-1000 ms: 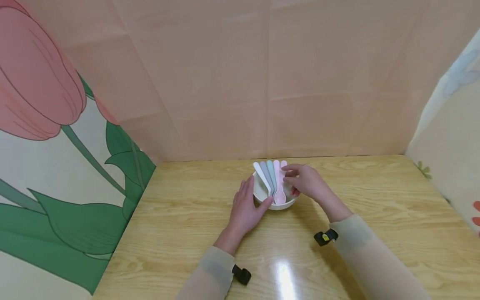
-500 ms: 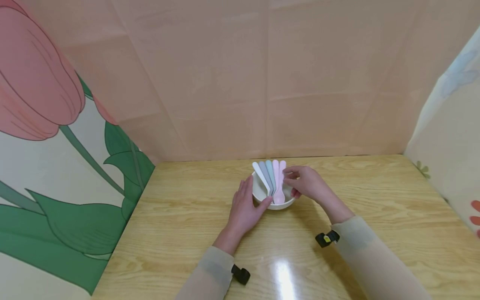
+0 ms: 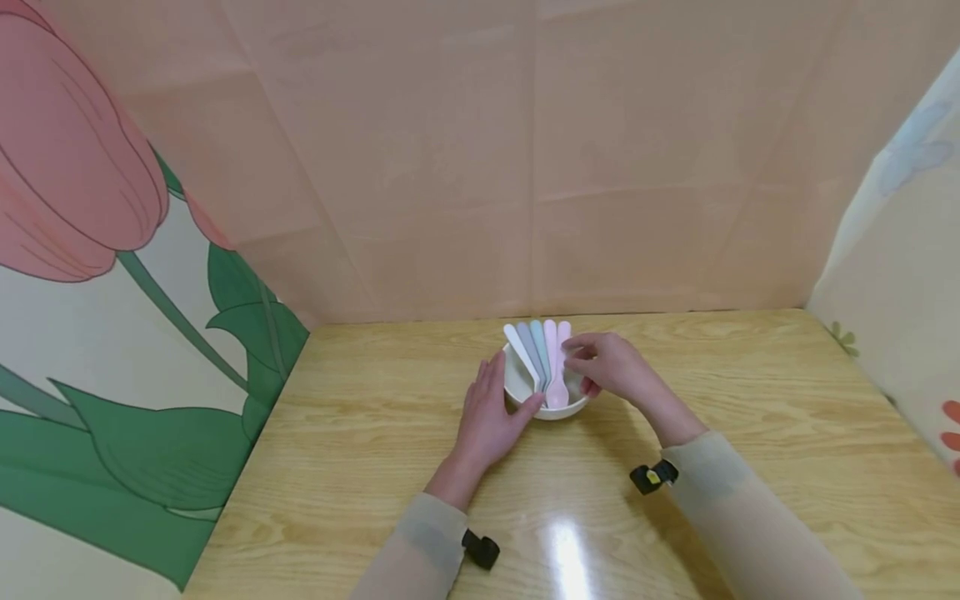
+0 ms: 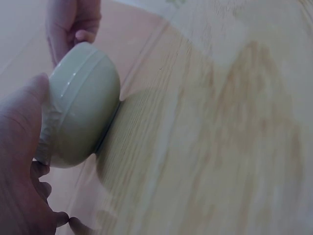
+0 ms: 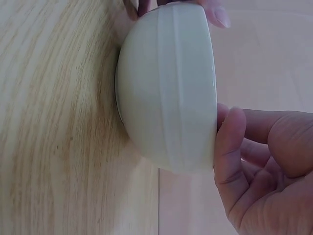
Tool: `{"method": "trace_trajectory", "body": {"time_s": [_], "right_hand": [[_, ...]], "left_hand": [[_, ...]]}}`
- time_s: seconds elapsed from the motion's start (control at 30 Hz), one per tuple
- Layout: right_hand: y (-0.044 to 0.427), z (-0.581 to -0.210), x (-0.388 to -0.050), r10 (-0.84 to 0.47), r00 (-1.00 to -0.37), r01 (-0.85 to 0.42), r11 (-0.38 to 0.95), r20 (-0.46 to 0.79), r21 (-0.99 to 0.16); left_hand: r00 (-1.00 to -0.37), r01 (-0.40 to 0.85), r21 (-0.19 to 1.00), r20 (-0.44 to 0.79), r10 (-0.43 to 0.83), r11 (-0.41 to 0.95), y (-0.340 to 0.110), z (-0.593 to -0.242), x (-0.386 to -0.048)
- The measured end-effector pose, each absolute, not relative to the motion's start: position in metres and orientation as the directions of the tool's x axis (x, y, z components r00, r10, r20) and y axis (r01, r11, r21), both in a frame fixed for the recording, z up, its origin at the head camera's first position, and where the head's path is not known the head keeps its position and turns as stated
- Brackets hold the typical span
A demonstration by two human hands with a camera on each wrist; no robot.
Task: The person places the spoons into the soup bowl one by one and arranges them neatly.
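Note:
In the head view, a white bowl (image 3: 517, 379) stands on the table, its pale outer wall filling much of both wrist views. Several small utensils lean in it with handles toward the far rim: a white one (image 3: 521, 348), a grey-lavender one (image 3: 529, 343), a teal one (image 3: 538, 340), and two pink ones. The rightmost is a pink spoon (image 3: 557, 393), head down near the front rim. My left hand (image 3: 491, 417) holds the bowl's left side, thumb at the front rim. My right hand (image 3: 609, 365) has its fingertips at the pink spoon's handle, above the right rim; the contact is partly hidden.
The wooden table (image 3: 360, 433) runs back to a peach-coloured cloth backdrop (image 3: 420, 208). A panel with a tulip print (image 3: 82, 150) stands at the left, a pale printed one (image 3: 900, 275) at the right. Each sleeve carries a black wrist camera (image 3: 480, 550).
Almost nothing moves. Both hands keep their places at the bowl and the pink spoon; the whole head view drifts slightly left.

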State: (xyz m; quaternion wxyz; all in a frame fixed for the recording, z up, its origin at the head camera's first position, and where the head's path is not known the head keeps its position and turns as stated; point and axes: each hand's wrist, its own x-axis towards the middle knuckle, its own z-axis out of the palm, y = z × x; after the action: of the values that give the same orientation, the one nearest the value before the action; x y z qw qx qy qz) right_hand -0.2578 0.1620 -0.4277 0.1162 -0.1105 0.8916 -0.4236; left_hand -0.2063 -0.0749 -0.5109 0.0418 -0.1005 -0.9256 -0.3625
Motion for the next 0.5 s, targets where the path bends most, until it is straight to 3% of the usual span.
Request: {"method": "trace_trajectory", "body": {"time_s": [0.27, 0.5], "right_hand": [[0.159, -0.429, -0.248, -0.264, -0.963, -0.127, 0.594, -0.044, -0.795], [0.161, -0.434, -0.233, -0.276, -0.953, -0.280, 0.636, 0.127, -0.719]], "left_hand": [[-0.973, 0.230, 0.632, 0.156, 0.170, 0.740, -0.080, -0.507, -0.204], [-0.968, 0.249, 0.574, 0.183, 0.174, 0.780, -0.091, -0.498, -0.203]]}}
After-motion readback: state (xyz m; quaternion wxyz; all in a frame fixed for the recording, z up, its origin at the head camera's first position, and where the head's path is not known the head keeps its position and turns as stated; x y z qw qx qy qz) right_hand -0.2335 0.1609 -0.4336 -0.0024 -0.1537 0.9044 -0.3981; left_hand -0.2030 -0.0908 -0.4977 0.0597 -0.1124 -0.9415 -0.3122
